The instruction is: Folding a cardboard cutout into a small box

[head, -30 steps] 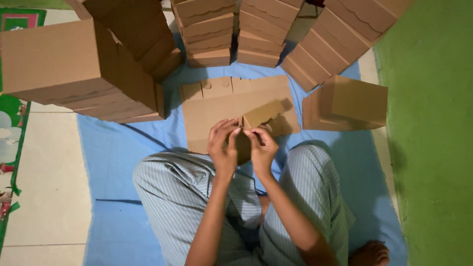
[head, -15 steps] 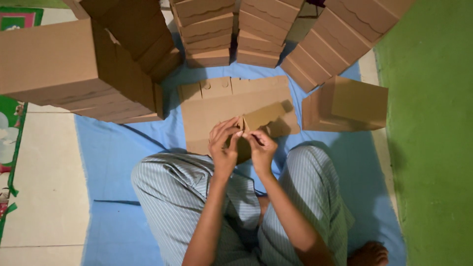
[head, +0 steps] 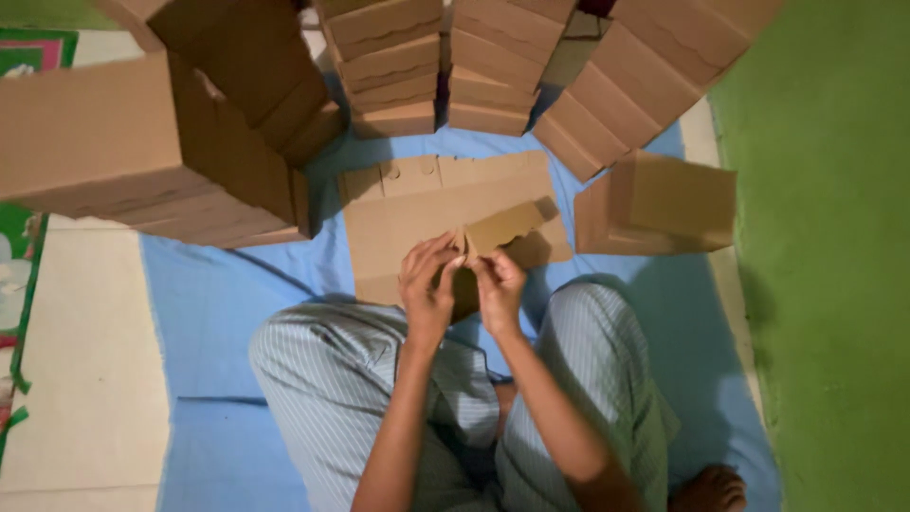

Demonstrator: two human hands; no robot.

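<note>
Two hands meet on a small cardboard flap [head: 498, 230], held just above a flat cardboard blank [head: 417, 223] on the blue sheet [head: 218, 294]. Left hand [head: 428, 284] and right hand [head: 498, 289] pinch the flap's near end with fingers closed on it. At three o'clock stands a folded box [head: 664, 204]; stacked boxes [head: 142, 152] arc from nine through twelve to two o'clock.

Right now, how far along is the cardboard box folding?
Done: stacks of folded brown cardboard boxes ring the blue mat. In hand: left hand and right hand pinch a scalloped cardboard flap. Left: the flat brown cardboard sheet beneath remains unfolded.
</note>
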